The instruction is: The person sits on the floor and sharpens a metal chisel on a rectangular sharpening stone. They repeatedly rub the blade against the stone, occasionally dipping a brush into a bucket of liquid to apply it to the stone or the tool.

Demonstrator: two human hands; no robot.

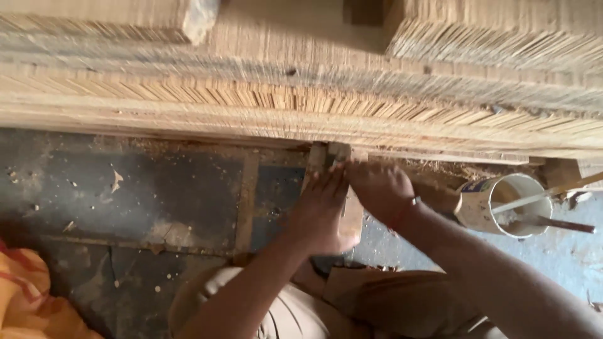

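- At far left, in the bottom corner: an orange cloth (25, 295), folded, lying on the dark floor (157, 188).
- On this floor: wood chips and sawdust, scattered, thicker near the timber.
- Across the whole top: long wooden planks (264, 107), stacked on edge, pale, with rough sawn faces (some short offcuts resting on top of them).
- In the middle, below the stack: a small wooden block (342, 188), standing almost upright, upper end touching the lower edge of the planks, lower end toward the knees.
- On the block: the left hand (320, 210), laid flat upon its left face, fingers pressed together and pointing up toward the planks, palm bearing on the wood.
- Just beside, to the right: the right hand (380, 188), curled over the top part of the same block, fingers bent and closed on it; whether something small is pinched inside, cannot tell (knuckles hiding it).
- Around the right wrist: a thin red thread (405, 212).
- At bottom centre: beige trousers (301, 307), knees bent under both forearms.
- At right, near the right forearm: a white plastic cup (502, 204), tipped on its side, mouth turned rightward, with a thin stick (546, 194) and a dark rod (565, 225) coming out of it.
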